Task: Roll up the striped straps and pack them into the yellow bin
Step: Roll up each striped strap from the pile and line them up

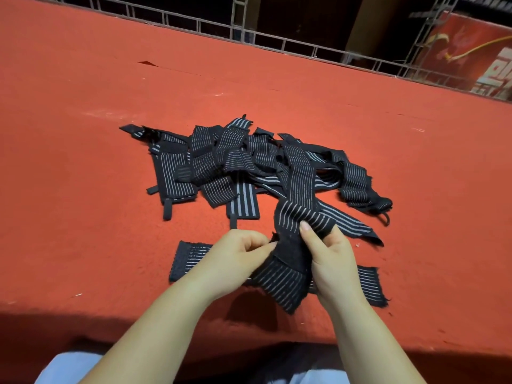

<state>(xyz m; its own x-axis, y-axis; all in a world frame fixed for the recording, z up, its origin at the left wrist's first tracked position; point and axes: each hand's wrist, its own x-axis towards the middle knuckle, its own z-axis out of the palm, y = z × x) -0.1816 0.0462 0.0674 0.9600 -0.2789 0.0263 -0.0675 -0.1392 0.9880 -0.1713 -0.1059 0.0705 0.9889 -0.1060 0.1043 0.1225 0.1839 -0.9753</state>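
A heap of black straps with thin white stripes lies on the red carpeted surface. I hold one striped strap lifted just in front of the heap. My left hand pinches its left edge with curled fingers. My right hand grips the strap from the right, thumb on top, and the far part of the strap trails back into the heap. Another strap lies flat under my hands, its other end showing at the right. No yellow bin is in view.
The red surface's front edge runs just below my forearms, with shadow beneath it. A metal truss rail borders the far side. Bare carpet lies to the left and right of the heap.
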